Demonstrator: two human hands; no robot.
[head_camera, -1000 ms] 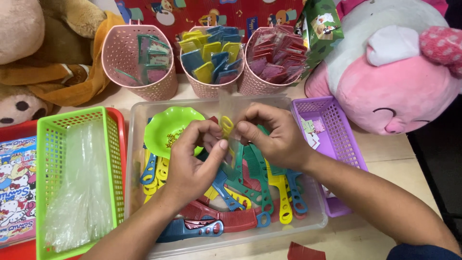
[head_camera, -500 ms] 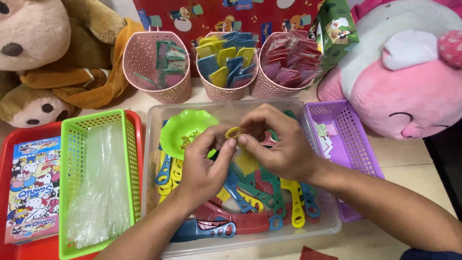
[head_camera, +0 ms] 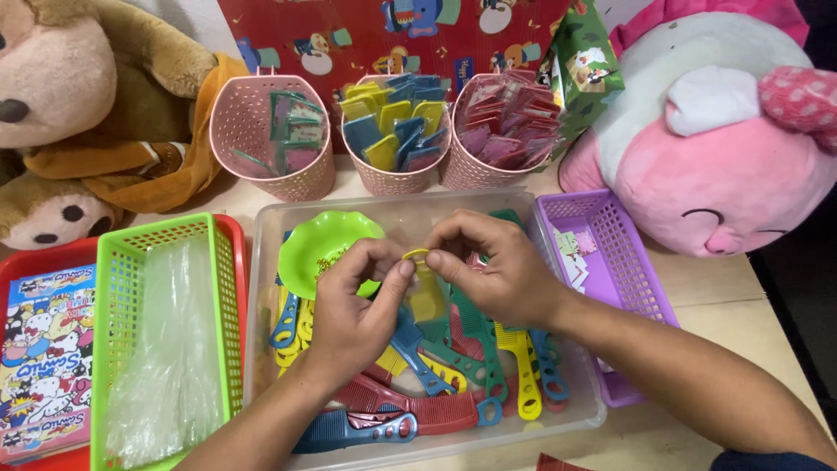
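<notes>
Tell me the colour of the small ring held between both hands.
Yellow: the small ring, best seen in the head view.

Pale wood tabletop (head_camera: 715,301), red cartoon-print backdrop (head_camera: 349,35) behind, soft even light

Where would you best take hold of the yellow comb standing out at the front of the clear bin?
Probably the looped handle end of the yellow comb, coming from above at the bin's front edge. That end lies on top of the pile, nearest the clear bin wall, while its toothed part runs up under the right hand.
</notes>
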